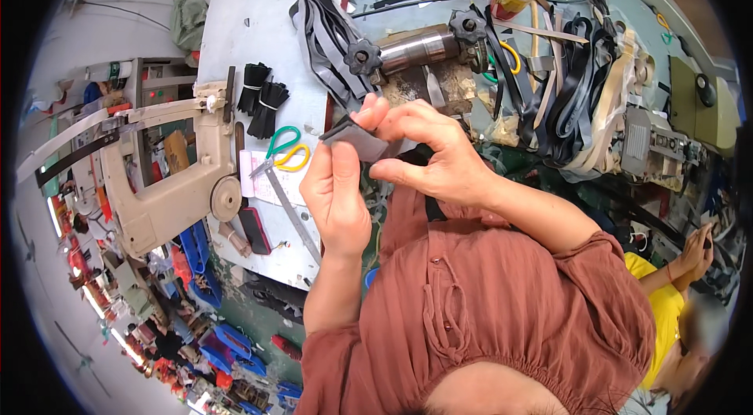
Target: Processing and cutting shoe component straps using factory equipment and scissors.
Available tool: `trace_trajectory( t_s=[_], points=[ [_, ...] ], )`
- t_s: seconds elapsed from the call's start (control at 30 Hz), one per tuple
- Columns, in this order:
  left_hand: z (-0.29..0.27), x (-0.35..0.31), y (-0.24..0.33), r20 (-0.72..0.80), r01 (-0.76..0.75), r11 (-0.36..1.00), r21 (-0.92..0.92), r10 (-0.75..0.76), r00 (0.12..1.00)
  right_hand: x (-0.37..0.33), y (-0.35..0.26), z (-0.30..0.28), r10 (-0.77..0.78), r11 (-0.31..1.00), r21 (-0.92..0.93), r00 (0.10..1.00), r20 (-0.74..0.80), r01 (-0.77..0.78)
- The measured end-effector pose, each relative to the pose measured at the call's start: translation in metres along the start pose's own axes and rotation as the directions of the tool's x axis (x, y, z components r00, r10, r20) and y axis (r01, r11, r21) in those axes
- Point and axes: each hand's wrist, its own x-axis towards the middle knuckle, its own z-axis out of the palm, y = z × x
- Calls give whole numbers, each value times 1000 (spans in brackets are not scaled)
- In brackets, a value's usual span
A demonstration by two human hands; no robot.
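Observation:
In front of my chest, both hands hold a small stack of grey and black fabric pieces [362, 140]. My left hand [341, 199] pinches the near left side, its thumb laid along the stack. My right hand [443, 152] curves round the right end, with thumb and index finger at the edge; its other fingers are partly hidden. Just beyond the stack, a bundle of long grey and black strips [329, 30] lies on the white table. A metal roller [420, 49] with black knobs sits past my right hand.
Scissors with green and yellow handles [289, 150], a metal ruler [292, 207], a phone [254, 230] and black strip bundles [263, 105] lie on the table. A beige sewing machine [161, 211] stands left. Strips [576, 93] hang at right, near another person in yellow [663, 317].

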Motion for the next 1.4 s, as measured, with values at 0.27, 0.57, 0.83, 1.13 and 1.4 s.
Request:
trace_trajectory(
  t_s=[0.27, 0.57, 0.83, 1.13, 1.4],
  points=[
    [14, -11, 1, -290, -164, 960, -227, 94, 953, -9, 18, -47, -308, 924, -242, 951, -6, 298],
    [5, -27, 2, -755, 25, 965, 259, 187, 628, -24, 227, -200, 365, 376, -690, 783, -503, -618],
    [-9, -57, -11, -608, 175, 890, -422, -420, 673, -16, 257, -228, 494, 368, -630, 718, -490, -684],
    [4, -56, -31, -539, 268, 923, -275, -379, 752, -15, 243, -209, 508, 255, -830, 799, -322, -496],
    [-4, -67, -40, -452, 275, 880, -388, -441, 775, -30, 265, -243, 390, 236, -846, 844, -368, -478]
  ],
)
